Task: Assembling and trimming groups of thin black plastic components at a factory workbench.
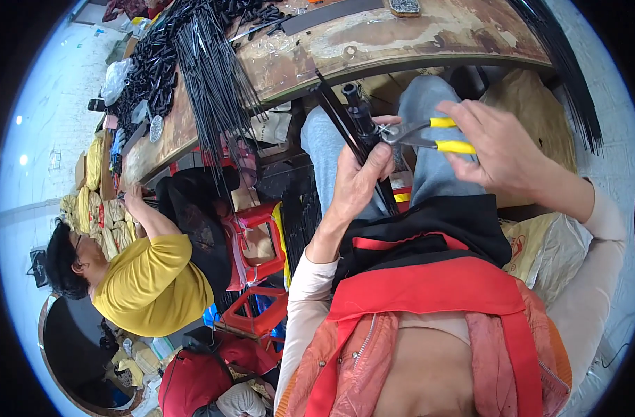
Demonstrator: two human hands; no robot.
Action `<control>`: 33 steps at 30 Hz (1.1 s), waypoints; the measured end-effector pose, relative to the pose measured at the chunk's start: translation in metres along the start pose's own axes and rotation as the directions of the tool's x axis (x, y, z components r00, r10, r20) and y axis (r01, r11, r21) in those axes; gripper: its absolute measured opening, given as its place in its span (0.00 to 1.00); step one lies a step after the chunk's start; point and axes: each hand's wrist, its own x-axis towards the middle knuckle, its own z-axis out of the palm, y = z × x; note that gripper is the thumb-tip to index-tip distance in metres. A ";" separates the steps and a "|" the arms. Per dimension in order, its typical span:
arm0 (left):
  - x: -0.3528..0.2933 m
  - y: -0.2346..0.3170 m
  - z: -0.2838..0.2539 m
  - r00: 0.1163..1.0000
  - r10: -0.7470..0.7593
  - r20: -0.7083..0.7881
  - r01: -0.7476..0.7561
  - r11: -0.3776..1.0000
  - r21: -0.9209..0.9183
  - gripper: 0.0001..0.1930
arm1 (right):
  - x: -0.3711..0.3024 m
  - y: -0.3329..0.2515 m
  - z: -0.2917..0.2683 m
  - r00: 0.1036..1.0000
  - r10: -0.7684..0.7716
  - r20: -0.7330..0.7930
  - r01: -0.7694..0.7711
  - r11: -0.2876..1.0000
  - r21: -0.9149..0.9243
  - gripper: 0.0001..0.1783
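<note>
My left hand [359, 177] is closed around a black umbrella frame [360, 115], its thin ribs bunched beside a thicker tube. The frame stands tilted over my lap, its top pointing toward the bench. My right hand [498, 142] grips a pair of pliers [409, 132] by yellow handles, which are spread apart. The jaws sit beside the frame's black collar, close to my left thumb and fingertips. Some thin silvery wire shows at the jaws; whether they bite on it I cannot tell.
A worn wooden bench [373, 42] runs across ahead, with a bundle of black ribs [210, 76] overhanging its edge and a heap of black parts [147, 76]. More black ribs [571, 76] hang at right. A person in yellow [154, 281] sits at left near red stools [258, 313].
</note>
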 end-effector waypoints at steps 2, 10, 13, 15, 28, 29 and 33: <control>0.000 0.000 0.002 1.000 0.000 -0.017 0.000 1.000 0.021 0.21 | -0.004 -0.002 -0.002 0.988 -0.006 0.154 -0.006 0.997 0.077 0.18; -0.001 -0.003 -0.006 0.999 0.001 0.049 -0.001 1.000 0.005 0.15 | -0.004 -0.003 0.008 0.630 0.224 0.744 -0.735 0.482 0.477 0.25; 0.000 0.001 -0.005 0.996 -0.023 0.084 0.026 0.999 -0.031 0.15 | 0.010 0.008 -0.002 0.510 0.051 0.859 -0.816 0.344 0.465 0.28; 0.001 -0.001 -0.003 0.993 -0.034 0.109 0.041 0.997 -0.062 0.15 | 0.017 0.011 -0.015 0.458 0.011 0.889 -0.851 0.294 0.434 0.30; 0.006 0.001 -0.007 0.966 -0.110 0.233 0.123 0.992 -0.040 0.20 | 0.037 0.014 -0.034 0.191 -0.085 0.978 -0.960 0.192 0.204 0.29; 0.007 0.002 -0.008 0.955 -0.109 0.277 0.129 0.990 -0.056 0.20 | 0.039 0.015 -0.035 0.161 -0.103 0.982 -0.968 0.179 0.177 0.28; 0.008 0.002 -0.007 0.971 -0.096 0.217 0.110 0.993 -0.050 0.20 | 0.041 0.015 -0.033 0.141 -0.104 0.985 -0.979 0.133 0.154 0.28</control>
